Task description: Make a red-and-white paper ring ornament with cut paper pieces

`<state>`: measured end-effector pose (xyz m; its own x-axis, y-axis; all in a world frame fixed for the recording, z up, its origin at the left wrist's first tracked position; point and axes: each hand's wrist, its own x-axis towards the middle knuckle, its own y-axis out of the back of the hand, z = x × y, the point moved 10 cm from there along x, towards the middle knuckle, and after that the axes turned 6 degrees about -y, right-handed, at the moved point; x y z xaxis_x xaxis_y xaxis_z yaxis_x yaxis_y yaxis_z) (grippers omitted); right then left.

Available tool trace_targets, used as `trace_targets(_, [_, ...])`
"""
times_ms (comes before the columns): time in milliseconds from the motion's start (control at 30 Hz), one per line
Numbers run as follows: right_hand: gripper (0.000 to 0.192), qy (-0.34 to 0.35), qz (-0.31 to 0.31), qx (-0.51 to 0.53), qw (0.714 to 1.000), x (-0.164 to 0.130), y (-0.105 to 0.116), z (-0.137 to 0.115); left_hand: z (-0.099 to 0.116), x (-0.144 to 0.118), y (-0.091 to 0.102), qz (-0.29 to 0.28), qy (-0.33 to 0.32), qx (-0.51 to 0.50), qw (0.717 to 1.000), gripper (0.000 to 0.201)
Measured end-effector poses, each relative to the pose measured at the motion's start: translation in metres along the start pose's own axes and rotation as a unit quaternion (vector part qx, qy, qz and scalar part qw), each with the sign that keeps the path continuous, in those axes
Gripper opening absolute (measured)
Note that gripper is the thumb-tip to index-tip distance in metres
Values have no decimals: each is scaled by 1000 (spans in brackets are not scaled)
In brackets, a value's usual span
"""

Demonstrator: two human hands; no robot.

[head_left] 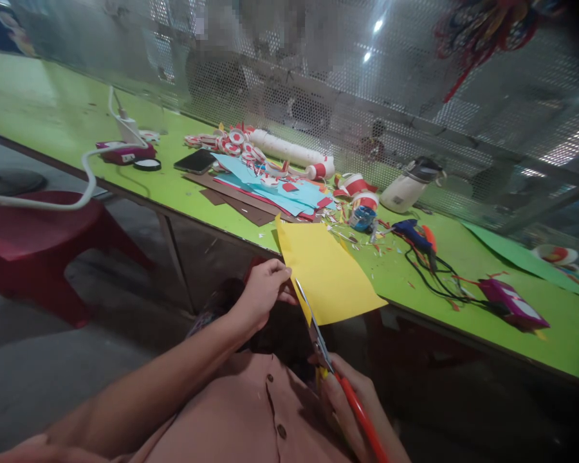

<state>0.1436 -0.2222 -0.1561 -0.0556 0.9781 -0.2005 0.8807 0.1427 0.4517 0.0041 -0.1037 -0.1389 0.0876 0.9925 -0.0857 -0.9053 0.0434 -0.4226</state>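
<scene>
Pinching the near left edge of the yellow paper sheet point(325, 270) with my left hand point(263, 289), I hold it just below the middle of the frame, its far end lying over the edge of the green table point(53, 109). My right hand point(347, 395), low in the frame, is clenched around the red handles of the scissors point(328, 363), whose blades reach up and meet the sheet's lower left edge. Beyond the sheet, in the centre of the frame, lie blue and brown paper sheets point(270, 190) with red-and-white cut pieces scattered on them. A blue glue gun point(412, 233) with its black cord rests to the right, and a black phone point(196, 161) lies to the left.
</scene>
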Motion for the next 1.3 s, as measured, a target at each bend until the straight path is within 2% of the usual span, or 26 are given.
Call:
trace_targets(300, [45,2,-11,10,1000,-1,-3,-4,-3,1,3,2,1,-3,1000,14])
trace_targets(500, [46,28,15,-21,999,-2,2,-9,-5,1,4,2,3,-1,1000,14])
trace_targets(800, [48,-4,-24,13,1000,0,-7,-3,-2,-3,2,-10,-7,13,1000,15])
trace_targets(1000, [47,2,12,24,1000,0,-4,-4,-4,-4,3,-4,2,2,1000,16])
trace_targets(1300, [46,4,7,9,1000,-3,-2,-3,4,6,7,5,-3,-7,1000,15])
